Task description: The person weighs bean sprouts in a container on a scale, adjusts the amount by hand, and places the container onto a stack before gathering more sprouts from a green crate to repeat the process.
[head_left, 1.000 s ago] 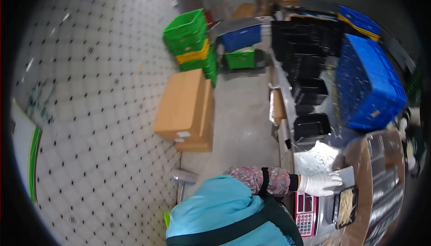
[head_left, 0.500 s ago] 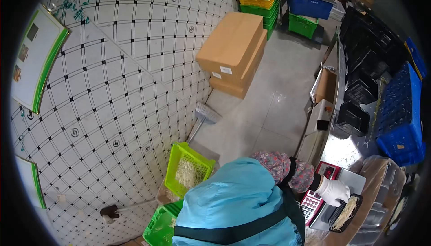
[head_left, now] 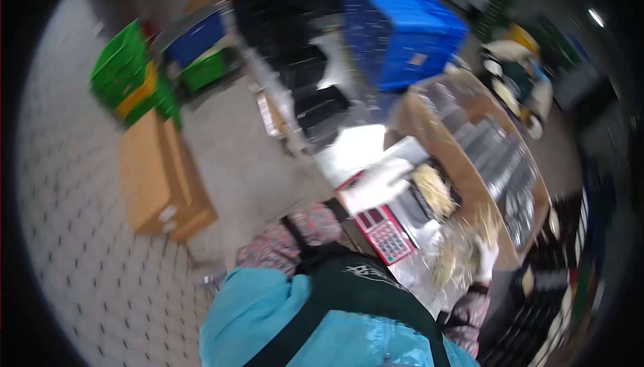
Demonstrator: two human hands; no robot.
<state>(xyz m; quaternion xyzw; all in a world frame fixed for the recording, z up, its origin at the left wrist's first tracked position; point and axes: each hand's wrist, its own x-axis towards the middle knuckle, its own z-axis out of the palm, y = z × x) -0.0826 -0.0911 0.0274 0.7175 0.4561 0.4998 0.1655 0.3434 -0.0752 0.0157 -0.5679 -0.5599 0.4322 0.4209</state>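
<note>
My left hand (head_left: 377, 187), white-gloved and blurred, reaches over the red-and-white scale (head_left: 388, 236), fingers stretched toward a black tray (head_left: 417, 201). Pale, thin, straw-like strands (head_left: 435, 191) fill the tray, which rests on the scale's metal plate. At the right, my right hand (head_left: 486, 260), also gloved, is closed around a bunch of similar strands (head_left: 491, 225). More strands (head_left: 444, 266) lie on clear plastic between that hand and the scale.
A cardboard box (head_left: 484, 216) of plastic-wrapped black trays stands beside the scale. Behind are a blue crate (head_left: 402, 28) and black containers (head_left: 318, 102). Brown cartons (head_left: 151, 179) and stacked green crates (head_left: 121, 65) stand left; a person (head_left: 520, 75) is at the far right.
My view has swung to the right, bringing the box of trays and my right hand into sight. My left hand has come away from the tray's edge.
</note>
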